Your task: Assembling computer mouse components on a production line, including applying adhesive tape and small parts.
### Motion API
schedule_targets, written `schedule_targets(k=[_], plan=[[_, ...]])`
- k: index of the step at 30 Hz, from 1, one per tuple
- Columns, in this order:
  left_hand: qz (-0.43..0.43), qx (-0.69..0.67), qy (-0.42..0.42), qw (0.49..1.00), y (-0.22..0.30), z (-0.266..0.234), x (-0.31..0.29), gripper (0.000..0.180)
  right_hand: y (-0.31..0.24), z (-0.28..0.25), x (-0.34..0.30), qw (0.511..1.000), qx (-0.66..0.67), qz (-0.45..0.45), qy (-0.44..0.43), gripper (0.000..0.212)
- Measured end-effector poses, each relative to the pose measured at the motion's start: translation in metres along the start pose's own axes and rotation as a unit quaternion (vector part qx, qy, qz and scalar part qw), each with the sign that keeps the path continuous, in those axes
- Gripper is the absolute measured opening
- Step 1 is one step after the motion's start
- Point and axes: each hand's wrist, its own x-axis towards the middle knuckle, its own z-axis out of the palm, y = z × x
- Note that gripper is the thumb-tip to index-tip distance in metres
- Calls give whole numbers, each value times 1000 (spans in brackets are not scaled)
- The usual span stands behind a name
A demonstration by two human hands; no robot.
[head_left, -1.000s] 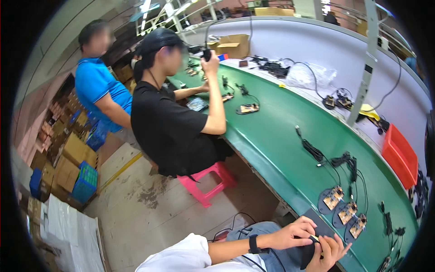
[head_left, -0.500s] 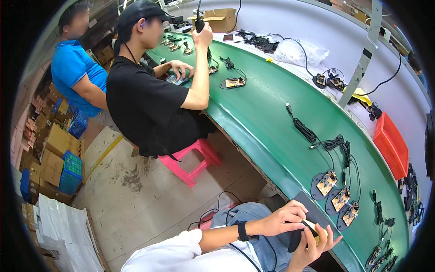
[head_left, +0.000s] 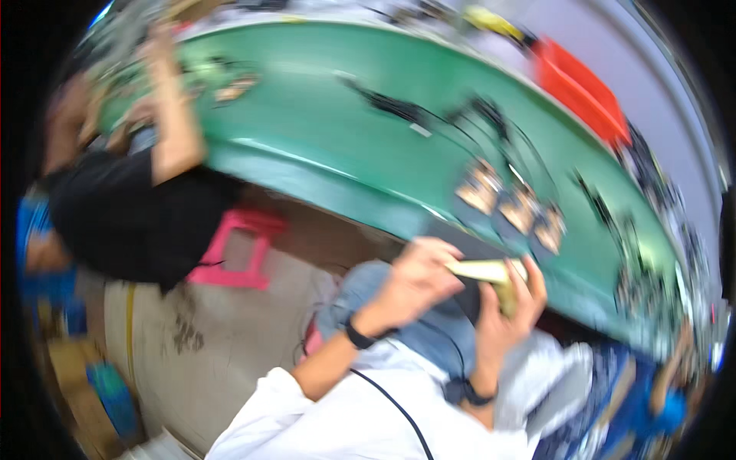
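A pale yellow strip (head_left: pixel 483 270) stretches between my two hands over my lap, near the table's front edge. Under its right end is a rounder yellowish piece (head_left: pixel 507 300); together they look like tape on a roll, though motion blurs them. My right hand (head_left: pixel 510 316) has its fingers wrapped round that piece. At the strip's left end, the fingertips of my left hand (head_left: pixel 420 282) are pressed together on it. Behind them a dark flat pad (head_left: pixel 468 241) lies at the table edge. Just beyond sit three circuit boards on dark bases (head_left: pixel 519 211), with black cables attached.
The green table (head_left: pixel 307 100) curves across the view. More cabled boards (head_left: pixel 636 276) lie at right, and a red bin (head_left: pixel 579 92) stands behind. A co-worker in black (head_left: pixel 138 207) sits at left by a pink stool (head_left: pixel 238 245). Another person in blue (head_left: pixel 659 406) is at lower right.
My view has swung to the right, blurring the scene. The yellow strip now shows stretched between my hands, which have moved apart slightly.
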Motion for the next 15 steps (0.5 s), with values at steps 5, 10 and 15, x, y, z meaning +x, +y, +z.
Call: schedule_targets(k=[5, 10, 15], plan=[[-57, 45, -23, 997, 9, 5, 0, 12, 5, -11, -5, 999, 27, 5, 45, 50], [-45, 60, -53, 996, 12, 20, -1, 12, 13, -37, -13, 1000, -4, -1, 8, 41], [-57, 50, -31, 997, 15, 20, -10, 13, 14, -32, -17, 995, 97, 27, 6, 38]])
